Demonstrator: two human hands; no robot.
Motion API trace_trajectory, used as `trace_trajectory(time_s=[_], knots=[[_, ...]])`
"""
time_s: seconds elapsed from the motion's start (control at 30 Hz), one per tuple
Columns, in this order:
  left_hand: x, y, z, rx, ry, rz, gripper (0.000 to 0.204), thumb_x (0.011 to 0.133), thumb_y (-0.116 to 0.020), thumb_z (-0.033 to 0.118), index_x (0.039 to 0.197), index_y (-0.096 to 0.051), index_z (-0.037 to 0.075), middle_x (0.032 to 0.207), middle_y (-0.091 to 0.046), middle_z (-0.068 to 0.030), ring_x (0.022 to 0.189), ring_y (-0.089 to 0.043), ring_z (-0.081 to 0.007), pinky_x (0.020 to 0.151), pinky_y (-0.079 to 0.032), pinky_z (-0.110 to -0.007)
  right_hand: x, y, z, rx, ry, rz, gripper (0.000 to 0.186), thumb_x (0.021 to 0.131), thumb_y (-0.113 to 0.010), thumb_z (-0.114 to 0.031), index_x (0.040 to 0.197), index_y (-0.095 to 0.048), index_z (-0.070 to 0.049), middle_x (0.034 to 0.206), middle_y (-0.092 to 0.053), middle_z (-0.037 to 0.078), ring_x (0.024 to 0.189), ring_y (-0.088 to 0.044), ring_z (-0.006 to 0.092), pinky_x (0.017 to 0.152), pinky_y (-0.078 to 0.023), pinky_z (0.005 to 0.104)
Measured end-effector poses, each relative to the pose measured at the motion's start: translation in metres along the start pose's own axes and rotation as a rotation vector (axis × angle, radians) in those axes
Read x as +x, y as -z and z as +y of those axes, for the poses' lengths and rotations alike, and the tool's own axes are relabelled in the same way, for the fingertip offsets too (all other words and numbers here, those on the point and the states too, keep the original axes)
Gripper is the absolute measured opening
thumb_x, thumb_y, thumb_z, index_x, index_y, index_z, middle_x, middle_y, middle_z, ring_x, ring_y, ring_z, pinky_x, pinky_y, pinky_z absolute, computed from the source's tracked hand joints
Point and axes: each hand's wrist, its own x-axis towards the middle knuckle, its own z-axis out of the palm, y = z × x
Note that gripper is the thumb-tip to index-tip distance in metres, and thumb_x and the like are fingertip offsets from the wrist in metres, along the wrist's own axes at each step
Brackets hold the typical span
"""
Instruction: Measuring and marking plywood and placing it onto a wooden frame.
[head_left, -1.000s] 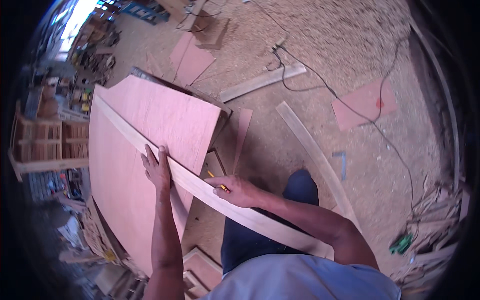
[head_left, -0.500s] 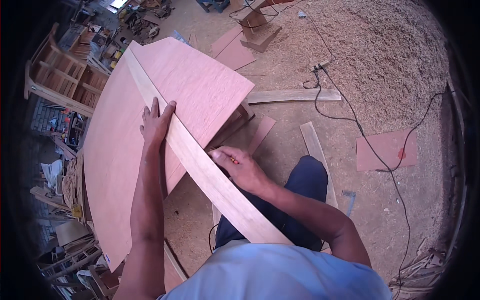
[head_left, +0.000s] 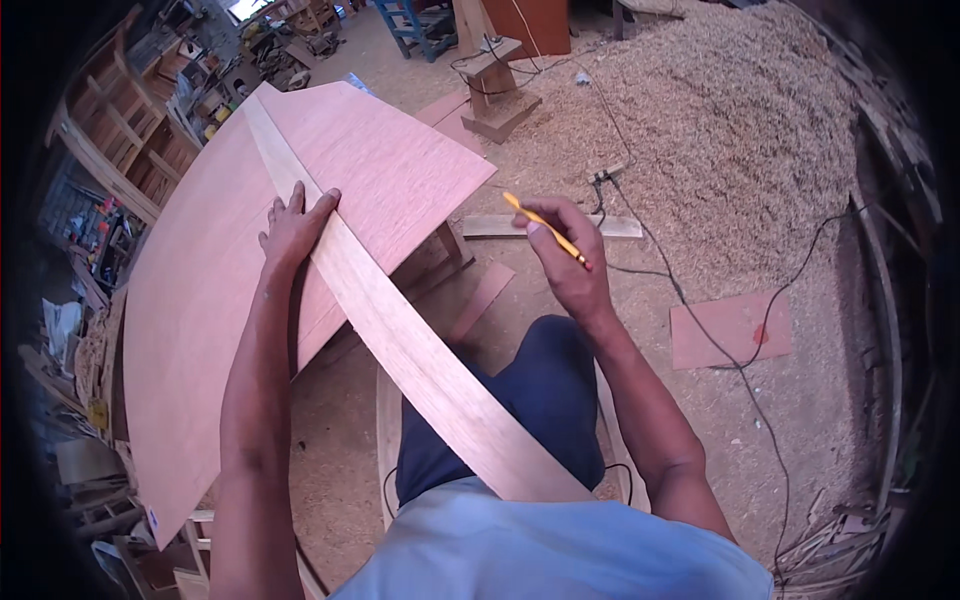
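Observation:
A long pale wooden strip [head_left: 420, 370] lies diagonally across a pink plywood panel [head_left: 200, 310], its near end over my lap at my waist. My left hand [head_left: 295, 225] rests on the strip and panel, fingers spread, thumb across the strip. Raised beside the panel's right corner, my right hand [head_left: 570, 265] grips a yellow pencil [head_left: 530, 215] between thumb and fingers, clear of the strip.
Wood shavings [head_left: 730, 150] heap at upper right, with cables [head_left: 680, 295] crossing the floor. A plank [head_left: 480, 226], a pink offcut [head_left: 730, 325] and a wooden stand [head_left: 500, 120] lie or stand nearby. Slatted furniture [head_left: 120, 130] and clutter fill the left side.
My right hand has lifted from beside the strip's right edge, upward and to the right, with the pencil. My left hand stays spread on the strip. The view has shifted.

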Motion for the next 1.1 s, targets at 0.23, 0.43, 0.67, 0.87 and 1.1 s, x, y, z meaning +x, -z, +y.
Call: trace_trajectory(time_s=[0.23,0.43,0.67,0.87,1.1], knots=[[-0.003,-0.001,0.002,0.010,-0.012,0.002,0.111,0.089,-0.056,0.085,0.172,-0.035,0.015,0.176,-0.023,-0.0320,0.167,-0.018,-0.0431,0.129,-0.011,-0.069,0.056,-0.045,-0.047,-0.090,0.163,-0.430,0.020,0.099,-0.067,-0.005,0.117,-0.072,0.001,0.109,-0.077,0.008,0.101,-0.073,0.0150,0.090,-0.057,0.0310],[-0.004,-0.001,0.000,0.031,0.013,0.005,0.110,0.089,-0.056,0.084,0.172,-0.035,0.015,0.176,-0.023,-0.0315,0.167,-0.017,-0.0417,0.130,-0.012,-0.068,0.079,-0.097,-0.039,-0.313,0.244,-0.451,0.019,0.098,-0.070,-0.017,0.109,-0.075,-0.002,0.097,-0.079,0.009,0.095,-0.076,0.0159,0.084,-0.058,0.0326],[-0.003,-0.004,-0.001,0.001,-0.008,0.021,0.107,0.090,-0.059,0.079,0.170,-0.038,0.012,0.173,-0.027,-0.0335,0.166,-0.019,-0.0445,0.129,-0.010,-0.070,0.106,-0.105,-0.026,-0.859,0.268,-0.497,0.024,0.100,-0.069,-0.030,0.106,-0.076,-0.007,0.092,-0.078,0.012,0.088,-0.077,0.0220,0.077,-0.056,0.0344],[-0.002,-0.001,0.000,-0.002,-0.012,0.015,0.107,0.090,-0.059,0.078,0.170,-0.039,0.011,0.173,-0.027,-0.0342,0.166,-0.019,-0.0456,0.129,-0.010,-0.071,0.115,-0.100,-0.032,-0.382,0.042,-0.787,0.025,0.099,-0.073,-0.025,0.104,-0.075,-0.001,0.095,-0.079,0.010,0.090,-0.075,0.0167,0.082,-0.058,0.0341],[-0.001,-0.004,-0.002,0.003,-0.018,0.013,0.108,0.088,-0.059,0.080,0.170,-0.039,0.012,0.173,-0.026,-0.0338,0.165,-0.020,-0.0457,0.128,-0.011,-0.071,0.114,-0.093,-0.039,-0.144,-0.193,-1.124,0.024,0.102,-0.073,-0.022,0.104,-0.074,0.002,0.099,-0.079,0.011,0.095,-0.075,0.0151,0.092,-0.060,0.0320]])
